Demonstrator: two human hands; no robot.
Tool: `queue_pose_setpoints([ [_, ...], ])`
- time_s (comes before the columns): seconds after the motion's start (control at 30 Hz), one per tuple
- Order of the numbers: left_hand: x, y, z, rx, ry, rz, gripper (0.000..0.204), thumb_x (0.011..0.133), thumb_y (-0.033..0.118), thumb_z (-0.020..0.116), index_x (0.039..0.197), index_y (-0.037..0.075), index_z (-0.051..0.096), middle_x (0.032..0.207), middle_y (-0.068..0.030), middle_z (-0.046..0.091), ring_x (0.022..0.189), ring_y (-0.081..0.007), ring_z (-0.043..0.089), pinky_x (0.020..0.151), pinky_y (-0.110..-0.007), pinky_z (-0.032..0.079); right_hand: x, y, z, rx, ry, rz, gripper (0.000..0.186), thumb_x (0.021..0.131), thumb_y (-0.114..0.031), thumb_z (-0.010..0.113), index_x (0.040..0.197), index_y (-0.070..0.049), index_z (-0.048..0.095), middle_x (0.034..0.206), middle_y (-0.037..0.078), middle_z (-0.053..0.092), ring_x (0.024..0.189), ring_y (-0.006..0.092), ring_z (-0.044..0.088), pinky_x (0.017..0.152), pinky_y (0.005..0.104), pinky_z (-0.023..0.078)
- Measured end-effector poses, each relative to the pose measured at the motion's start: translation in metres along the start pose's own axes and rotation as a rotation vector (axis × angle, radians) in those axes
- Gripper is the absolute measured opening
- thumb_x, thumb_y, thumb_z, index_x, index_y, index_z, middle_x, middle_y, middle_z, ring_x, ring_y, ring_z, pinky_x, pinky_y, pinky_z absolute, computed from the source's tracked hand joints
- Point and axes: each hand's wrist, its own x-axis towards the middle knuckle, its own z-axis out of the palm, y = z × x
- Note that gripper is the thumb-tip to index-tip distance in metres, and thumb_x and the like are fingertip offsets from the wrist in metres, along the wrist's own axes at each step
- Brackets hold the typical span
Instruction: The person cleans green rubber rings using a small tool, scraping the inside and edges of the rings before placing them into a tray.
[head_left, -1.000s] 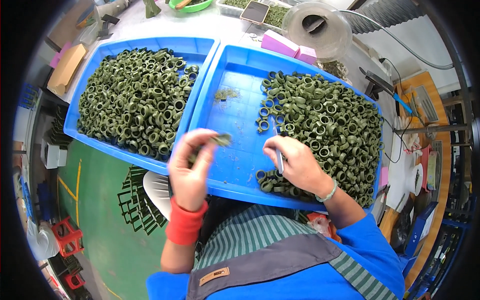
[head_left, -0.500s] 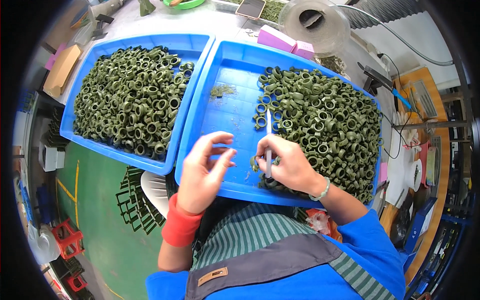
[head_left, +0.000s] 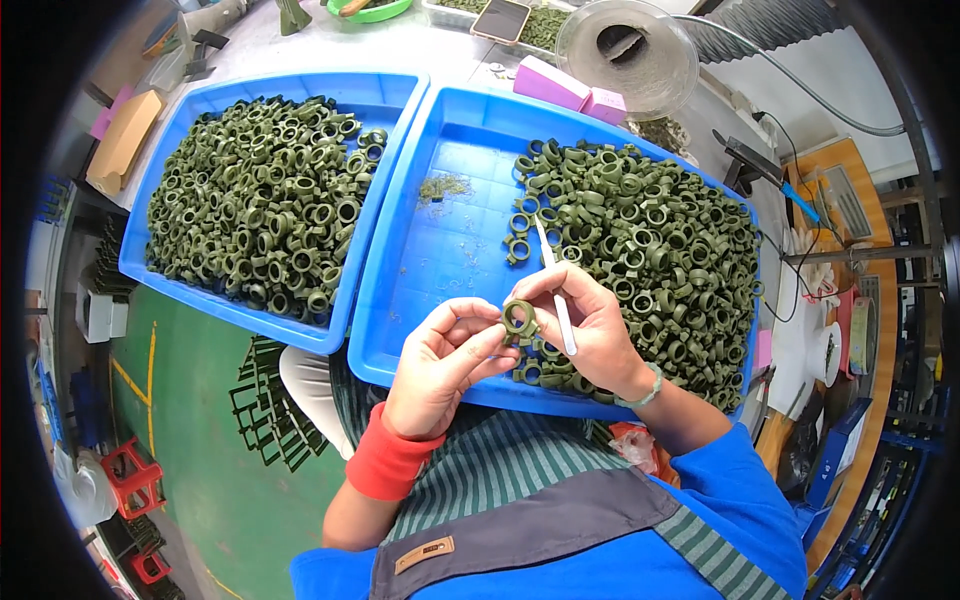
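My left hand (head_left: 448, 357) pinches a small olive-green ring (head_left: 520, 319) with a side tab, just above the near part of the right blue tray (head_left: 440, 118). My right hand (head_left: 590, 335) is closed round a slim pale knife-like tool (head_left: 547, 245), its narrow end pointing away from me, and its fingertips meet the ring. Beside and beneath my hands, many similar rings (head_left: 650, 240) are heaped across the right side of that tray. The left blue tray (head_left: 215, 90) holds a larger heap of the same rings.
Along the back lie a phone (head_left: 500, 20), pink boxes (head_left: 550, 85), a green bowl (head_left: 376, 12) and a round clear lid with hose (head_left: 625, 70). Pliers-like tools with blue handles (head_left: 770, 170) lie at right. Red stools (head_left: 130, 475) stand on the floor at left.
Compared with half a second ago, my left hand has moved right and downward to meet my right hand. The ring now shows between their fingertips; the tool has tilted slightly.
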Motion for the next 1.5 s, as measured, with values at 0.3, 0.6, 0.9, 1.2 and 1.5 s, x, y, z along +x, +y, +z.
queue_pose_setpoints([
  [0.3, 0.001, -0.007, 0.0, 0.287, 0.083, 0.289, 0.023, 0.095, 0.001, 0.066, 0.117, 0.0, 0.063, 0.105, -0.0084, 0.069, 0.089, -0.0145, 0.07, 0.08, -0.027, 0.06, 0.0, -0.015, 0.004, -0.38, -0.001, -0.002, 0.019, 0.099, -0.004, 0.061, 0.117, 0.0, 0.066, 0.101, 0.006, 0.068, 0.098, 0.011, 0.065, 0.082, 0.026, 0.053],
  [0.6, -0.003, 0.003, -0.003, 0.228, 0.156, 0.232, 0.034, 0.096, 0.004, 0.064, 0.129, -0.001, 0.062, 0.106, -0.0075, 0.065, 0.088, -0.0177, 0.07, 0.079, -0.028, 0.062, 0.005, -0.045, -0.019, -0.151, 0.055, -0.098, 0.024, 0.106, -0.013, 0.049, 0.107, 0.003, 0.066, 0.103, 0.008, 0.066, 0.089, 0.0114, 0.06, 0.08, 0.0261, 0.052],
  [0.9, -0.003, 0.011, -0.001, 0.356, 0.076, 0.262, 0.029, 0.096, 0.002, 0.062, 0.124, -0.003, 0.065, 0.107, -0.0077, 0.064, 0.096, -0.019, 0.07, 0.085, -0.03, 0.062, 0.005, -0.032, -0.019, -0.409, -0.048, -0.271, 0.014, 0.102, -0.007, 0.057, 0.1, 0.002, 0.067, 0.096, 0.01, 0.068, 0.075, 0.0143, 0.061, 0.068, 0.0281, 0.05],
  [1.2, 0.003, -0.005, 0.009, 0.239, 0.223, 0.446, 0.031, 0.095, -0.005, 0.063, 0.125, -0.003, 0.065, 0.099, -0.0038, 0.054, 0.091, -0.0131, 0.063, 0.088, -0.033, 0.063, 0.002, -0.032, -0.002, -0.808, -0.02, -0.707, 0.017, 0.079, -0.009, 0.082, 0.092, -0.004, 0.072, 0.081, 0.008, 0.072, 0.069, 0.0219, 0.07, 0.061, 0.0315, 0.055],
  [1.5, 0.003, -0.005, 0.017, 0.263, 0.229, 0.48, 0.033, 0.095, -0.006, 0.063, 0.127, -0.002, 0.061, 0.106, -0.0064, 0.059, 0.096, -0.017, 0.066, 0.084, -0.031, 0.062, -0.011, -0.015, 0.007, -0.412, 0.152, -0.528, 0.025, 0.103, -0.009, 0.052, 0.117, 0.006, 0.066, 0.098, 0.016, 0.075, 0.087, 0.0216, 0.073, 0.076, 0.0325, 0.059],
])
